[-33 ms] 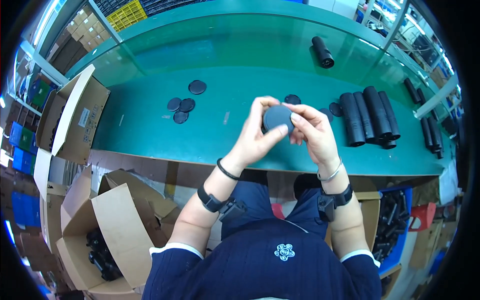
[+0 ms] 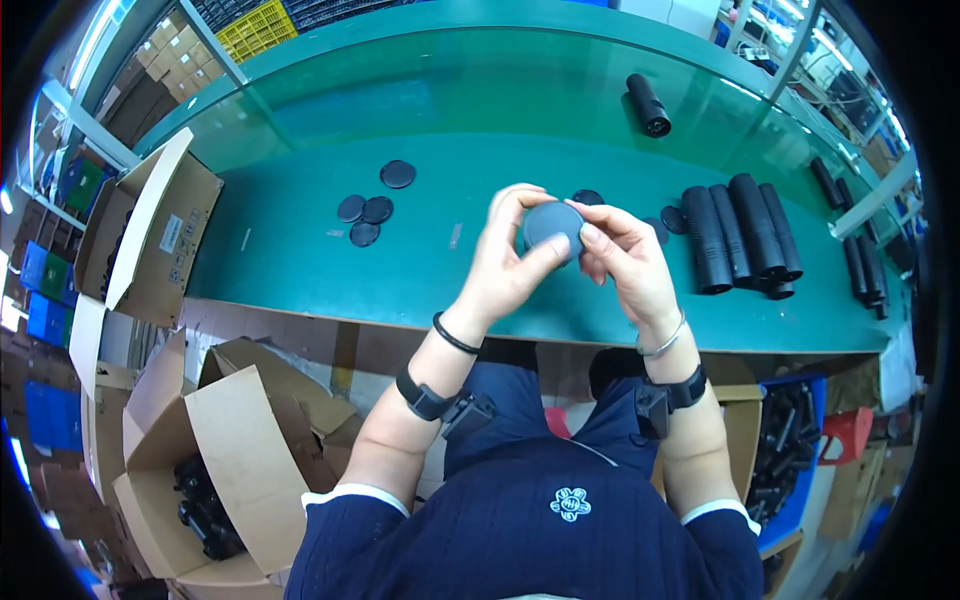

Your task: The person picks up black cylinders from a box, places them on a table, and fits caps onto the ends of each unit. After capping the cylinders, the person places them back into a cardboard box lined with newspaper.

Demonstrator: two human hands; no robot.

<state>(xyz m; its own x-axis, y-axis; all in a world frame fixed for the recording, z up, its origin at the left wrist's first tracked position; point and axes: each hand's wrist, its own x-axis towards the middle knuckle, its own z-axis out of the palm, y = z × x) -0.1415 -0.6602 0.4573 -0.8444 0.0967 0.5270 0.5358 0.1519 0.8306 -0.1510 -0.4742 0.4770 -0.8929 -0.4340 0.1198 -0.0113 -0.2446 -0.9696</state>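
Disc (image 2: 552, 219) in 2 hands (image 2: 502, 262) (image 2: 634, 265), underside hidden

Bright, cool light; lamp tubes (image 2: 832, 48) glaring upper right; picture edges bent, darkening to black; far-right background (image 2: 872, 85) perhaps soft.

The held disc (image 2: 552, 226) looked like smooth, matt plastic; the tubes (image 2: 757, 226) toward the desk's (image 2: 470, 170) right edge looked like ribbed plastic.

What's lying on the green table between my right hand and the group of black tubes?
Two dark round discs lie there, between your right hand and the black tubes, as the head view shows.
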